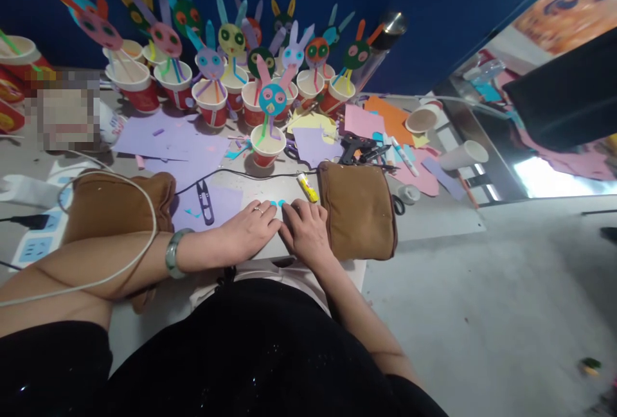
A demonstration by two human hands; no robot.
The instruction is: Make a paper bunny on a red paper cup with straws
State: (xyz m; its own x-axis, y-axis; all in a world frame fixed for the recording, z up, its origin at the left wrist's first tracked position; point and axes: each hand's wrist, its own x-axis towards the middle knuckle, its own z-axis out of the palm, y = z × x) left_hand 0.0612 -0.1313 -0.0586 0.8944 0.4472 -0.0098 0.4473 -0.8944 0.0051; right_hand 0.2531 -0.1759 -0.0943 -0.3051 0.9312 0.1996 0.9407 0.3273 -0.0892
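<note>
My left hand (253,230), with a ring and a jade-coloured bangle, rests at the table's front edge, fingers bent and close together. Beside it my right hand (308,232) lies with curled fingers. A small blue paper piece (273,203) shows at the left fingertips and another blue paper piece (282,203) at the right ones; the grip itself is partly hidden. Just beyond my right hand lies a yellow glue stick (307,187). Dark thread snips (205,202) rest on purple paper (226,202) to the left.
Brown cushions (359,211) flank my hands. Behind stand several red-and-white paper cups (265,147) with rabbit-faced paper figures (273,99). A black glue gun (355,148), markers (405,157) and coloured sheets lie at right. A white cable (155,211) crosses above my left arm near a power strip (41,237).
</note>
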